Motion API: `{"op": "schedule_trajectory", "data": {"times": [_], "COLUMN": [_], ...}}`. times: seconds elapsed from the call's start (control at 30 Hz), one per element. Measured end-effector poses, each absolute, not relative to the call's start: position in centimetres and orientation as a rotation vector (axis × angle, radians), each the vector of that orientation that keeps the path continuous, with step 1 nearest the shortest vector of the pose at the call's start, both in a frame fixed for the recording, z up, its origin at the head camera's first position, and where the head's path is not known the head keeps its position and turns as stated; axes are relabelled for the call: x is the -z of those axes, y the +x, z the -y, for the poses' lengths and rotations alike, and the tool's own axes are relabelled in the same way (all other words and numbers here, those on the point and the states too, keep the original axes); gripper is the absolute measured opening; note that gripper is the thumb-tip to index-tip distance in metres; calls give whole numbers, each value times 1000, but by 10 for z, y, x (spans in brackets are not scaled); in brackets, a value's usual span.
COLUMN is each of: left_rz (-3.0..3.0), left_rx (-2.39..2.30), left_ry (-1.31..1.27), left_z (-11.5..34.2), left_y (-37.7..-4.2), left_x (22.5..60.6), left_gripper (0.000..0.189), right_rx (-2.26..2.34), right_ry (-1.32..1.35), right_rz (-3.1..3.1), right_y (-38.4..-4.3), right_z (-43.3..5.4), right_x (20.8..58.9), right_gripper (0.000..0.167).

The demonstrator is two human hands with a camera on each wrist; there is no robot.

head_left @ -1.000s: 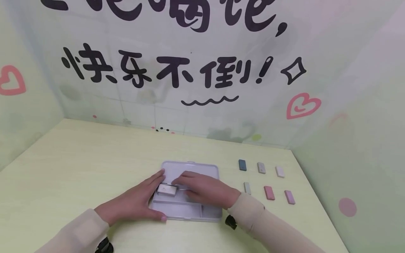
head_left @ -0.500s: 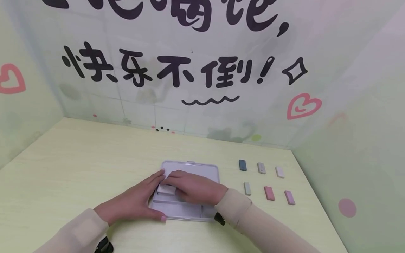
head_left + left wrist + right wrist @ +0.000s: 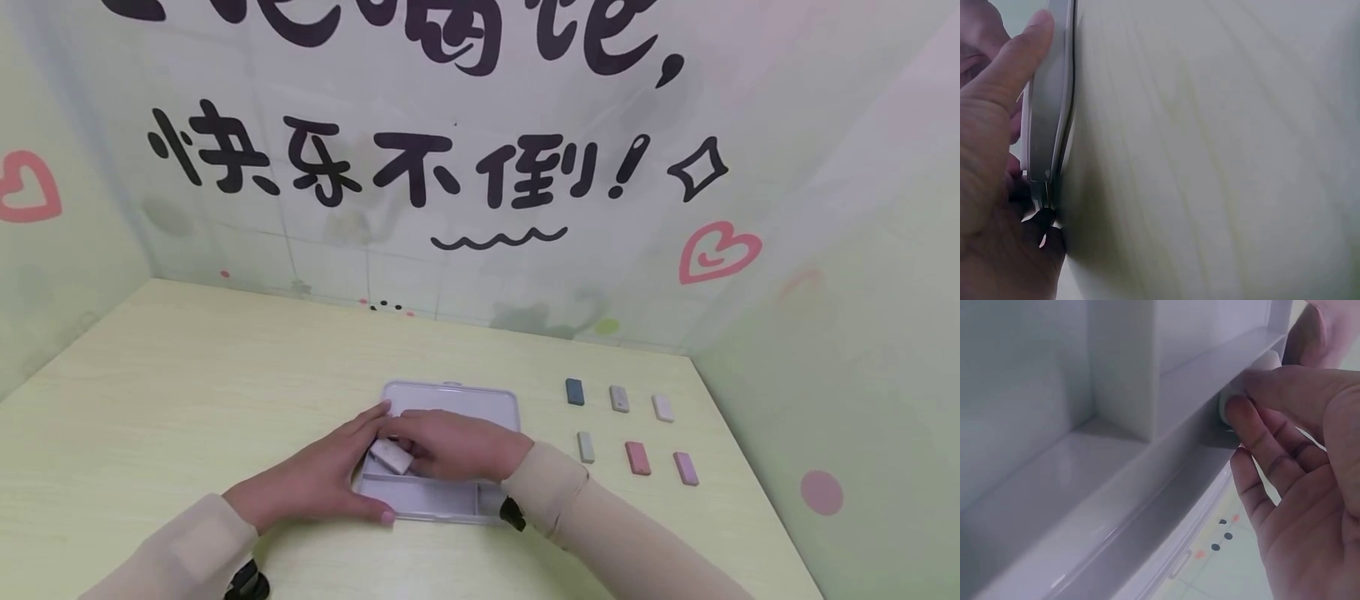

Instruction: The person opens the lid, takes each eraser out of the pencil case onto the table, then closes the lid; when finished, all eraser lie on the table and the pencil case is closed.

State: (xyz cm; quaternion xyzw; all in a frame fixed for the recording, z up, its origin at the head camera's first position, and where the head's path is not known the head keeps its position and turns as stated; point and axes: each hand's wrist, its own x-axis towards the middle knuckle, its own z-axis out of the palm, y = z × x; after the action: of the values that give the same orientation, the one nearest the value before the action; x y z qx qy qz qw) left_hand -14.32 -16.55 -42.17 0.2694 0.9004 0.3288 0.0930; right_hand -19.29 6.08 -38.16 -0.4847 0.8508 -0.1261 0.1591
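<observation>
A shallow pale lilac plastic box with divided compartments lies on the table in the head view. My right hand reaches over it and pinches a white eraser between thumb and fingers at its left side. The eraser sits at an angle. In the right wrist view the fingers largely cover the eraser beside a compartment wall. My left hand rests against the box's left edge, its thumb stretched to the front corner. The left wrist view has that thumb lying straight along the box's side.
To the right of the box lie several small blocks in two rows, among them a dark blue one, a pink one and a purple one. Printed wall panels border the table at the back and sides.
My right hand has moved left onto the white eraser and taken hold of it. The eraser has turned from nearly level to slanted. My left hand and the box have stayed in place.
</observation>
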Motion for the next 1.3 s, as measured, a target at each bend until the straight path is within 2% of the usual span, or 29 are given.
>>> {"op": "schedule_trajectory", "data": {"times": [0.27,0.6,0.87,1.3], "left_rz": [-2677,-2679,-2654,-2647], "left_rx": [-988,-981,-993,-994], "left_ry": [799,804,778,740], "left_z": [166,167,164,164], "left_y": [-144,-146,-145,-145], "left_x": [422,425,427,429], "left_gripper": [123,123,126,127], "right_rx": [530,604,635,645], "right_ry": [-1312,-1292,-1217,-1243], "right_rz": [-2326,-2298,-2317,-2345], "right_y": [-203,-207,-204,-201], "right_z": [-62,-63,-69,-73], "right_x": [383,385,385,385], "right_gripper": [53,45,47,48]}}
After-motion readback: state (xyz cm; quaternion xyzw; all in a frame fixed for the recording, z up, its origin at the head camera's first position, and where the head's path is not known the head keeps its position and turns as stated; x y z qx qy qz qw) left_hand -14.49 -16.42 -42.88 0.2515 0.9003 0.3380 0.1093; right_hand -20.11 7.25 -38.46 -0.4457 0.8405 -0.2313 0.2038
